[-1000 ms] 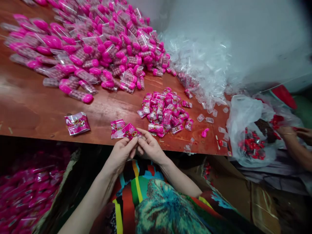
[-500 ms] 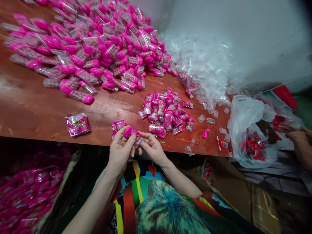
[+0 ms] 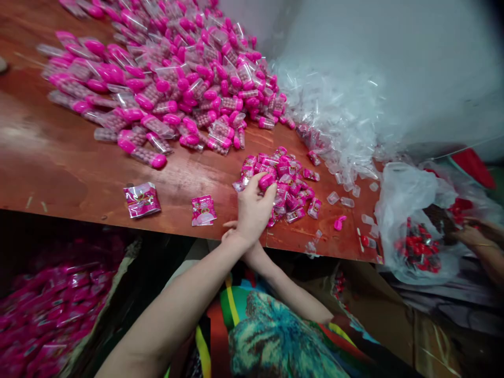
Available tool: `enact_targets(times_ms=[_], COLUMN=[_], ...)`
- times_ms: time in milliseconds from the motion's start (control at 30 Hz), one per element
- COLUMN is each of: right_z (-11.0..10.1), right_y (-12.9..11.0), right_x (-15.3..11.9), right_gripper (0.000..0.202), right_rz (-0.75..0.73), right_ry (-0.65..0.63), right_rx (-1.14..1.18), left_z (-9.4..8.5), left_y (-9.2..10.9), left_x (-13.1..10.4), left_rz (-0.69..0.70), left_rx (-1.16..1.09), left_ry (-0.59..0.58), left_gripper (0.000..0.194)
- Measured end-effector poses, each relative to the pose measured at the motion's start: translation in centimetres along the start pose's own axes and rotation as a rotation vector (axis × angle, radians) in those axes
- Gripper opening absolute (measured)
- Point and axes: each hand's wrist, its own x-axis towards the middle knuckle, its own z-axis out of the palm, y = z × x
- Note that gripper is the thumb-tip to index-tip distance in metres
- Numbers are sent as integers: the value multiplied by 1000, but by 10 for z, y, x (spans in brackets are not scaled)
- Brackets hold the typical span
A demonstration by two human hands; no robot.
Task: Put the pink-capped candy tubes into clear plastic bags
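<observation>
My left hand crosses over to the pile of small pink candy packets at the table edge. Its thumb and fingers are closed on a pink packet at the pile's near side. Under my left wrist lies my right hand, mostly covered; a couple of its fingertips show, and whether it holds anything is hidden. Left of my hands, a flat pink sachet rests on the table, and farther left sits a bigger pink packet.
A large heap of pink-capped clear tubes with beads covers the back left. Clear plastic pieces are heaped behind right. At right, a person's hand works by a plastic bag. Below left, a box holds pink packets.
My hands have come apart. The left has moved right to the pile with the pink packet; the right has drawn back beneath the left wrist. The view has shifted slightly left.
</observation>
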Motion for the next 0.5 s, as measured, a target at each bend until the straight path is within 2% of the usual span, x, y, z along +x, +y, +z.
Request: enact_targets(times_ms=[100,200,267,333,400,467,500], right_z=[11,21,28,37,44,47,48], right_y=[-3,-12,-18,-21,-21,-18,-16], right_x=[14,35,49,59,65,67,68], right_gripper=[26,27,32,35,37,33,29], right_rz=[-33,-265,-366,-391,-400,-419,-433], right_ry=[-75,-57,-47,17,122,180,174], right_rx=[-339,-800,-1055,-1281,-1458,-1561,-1576], left_z=[13,18,21,24,23,15,8], left_y=[-5,-8,-9,-10,-10,-5,-1], left_x=[14,28,35,38,32,18,9], left_rz=[64,153,170,133,102,66,30], left_rx=[114,253,387,503,525,424,347], left_ry=[-18,-46,-125,-238,-314,-273,-213], left_gripper=[26,21,19,27,49,64,63])
